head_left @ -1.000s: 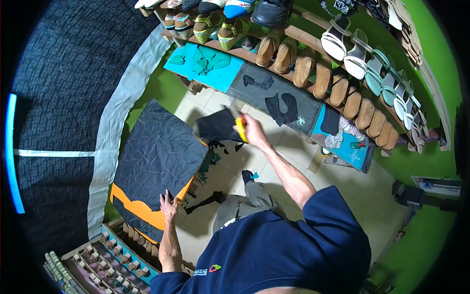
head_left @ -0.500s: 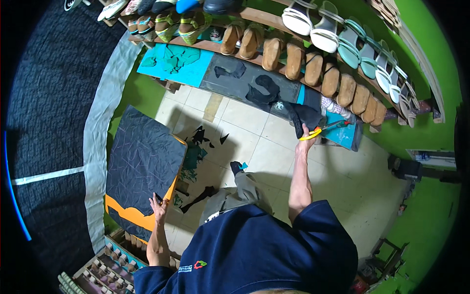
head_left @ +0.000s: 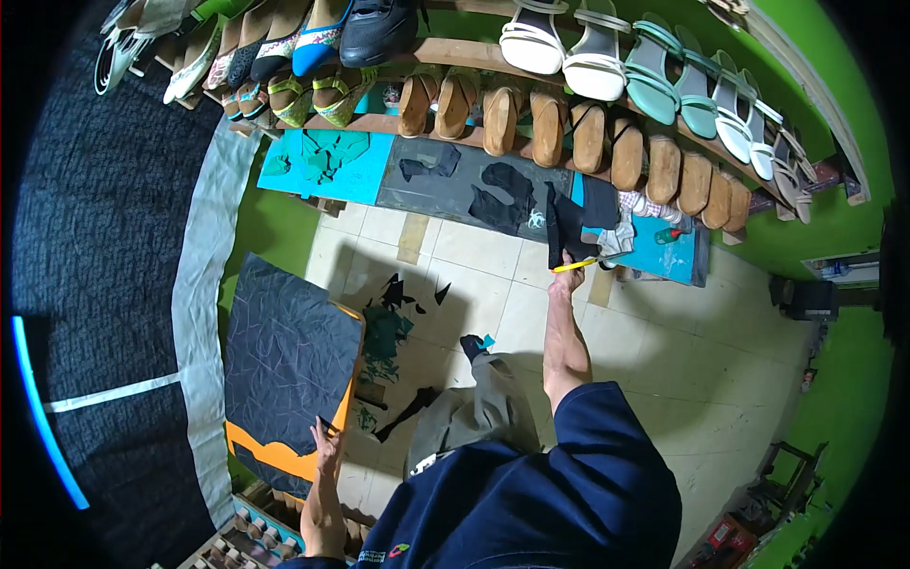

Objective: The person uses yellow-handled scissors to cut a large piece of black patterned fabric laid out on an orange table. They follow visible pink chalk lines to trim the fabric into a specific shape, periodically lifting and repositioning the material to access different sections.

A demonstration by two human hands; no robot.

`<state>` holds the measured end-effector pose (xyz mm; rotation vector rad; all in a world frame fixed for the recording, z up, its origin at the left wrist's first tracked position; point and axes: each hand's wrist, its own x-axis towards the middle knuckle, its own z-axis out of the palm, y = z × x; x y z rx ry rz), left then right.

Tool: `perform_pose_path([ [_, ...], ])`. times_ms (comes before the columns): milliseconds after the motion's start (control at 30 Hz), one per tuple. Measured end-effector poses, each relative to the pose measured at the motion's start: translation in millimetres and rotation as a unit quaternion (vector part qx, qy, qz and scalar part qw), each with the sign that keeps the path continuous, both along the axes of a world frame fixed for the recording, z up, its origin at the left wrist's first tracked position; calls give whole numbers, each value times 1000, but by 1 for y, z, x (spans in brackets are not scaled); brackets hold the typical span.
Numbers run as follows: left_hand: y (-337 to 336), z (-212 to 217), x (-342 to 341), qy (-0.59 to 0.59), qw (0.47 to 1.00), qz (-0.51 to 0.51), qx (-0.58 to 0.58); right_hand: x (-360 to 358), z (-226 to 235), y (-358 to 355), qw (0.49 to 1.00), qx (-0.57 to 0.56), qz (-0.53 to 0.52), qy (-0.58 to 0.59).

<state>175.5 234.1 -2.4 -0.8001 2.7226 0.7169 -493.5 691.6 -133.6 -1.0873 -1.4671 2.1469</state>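
My left hand (head_left: pixel 325 446) lies at the lower right edge of a crinkled black sheet (head_left: pixel 284 332) on an orange board (head_left: pixel 275 450). Its fingers are stretched out; a small dark shape beside them is too small to name. Out ahead on the right, my right hand (head_left: pixel 569 276) is closed round yellow-handled scissors (head_left: pixel 574 266), blades pointing right. A cut piece of black fabric (head_left: pixel 566 232) rises just beyond that hand, over the edge of the low bench (head_left: pixel 393 185); whether the fingers also pinch it, I cannot tell.
Green scraps (head_left: pixel 327 156) and black cut pieces (head_left: pixel 502 194) lie on the bench, with a small green-and-red item (head_left: pixel 668 235) at its right. Wooden shoe lasts (head_left: pixel 588 133) and sandals (head_left: pixel 531 38) line the racks above. Dark offcuts (head_left: pixel 389 327) litter the tiled floor (head_left: pixel 464 251).
My right hand has shifted left and slightly down in view with the scissors. The whole view has turned, so the board and left hand sit lower and farther right.
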Motion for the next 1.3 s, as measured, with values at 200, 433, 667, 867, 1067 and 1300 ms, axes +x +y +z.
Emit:
perform_pose_path([
  [200,-5,10,-8,82,957,-241,-139,-21,19,-27,995,-58,-33,79],
  [433,-15,5,-9,-16,989,-103,-106,13,-13,-37,958,151,-148,-193],
  [667,-9,-5,0,-24,980,-140,-136,72,49,-61,852,490,91,-157],
  [867,-3,-8,19,-60,930,-230,-279,8,92,-106,682,614,389,85],
  [1067,5,-6,11,4,996,81,35,-29,69,-163,678,568,456,-98],
  [1300,40,29,-38,-10,968,236,80,-35,83,-188,694,544,470,-36],
])
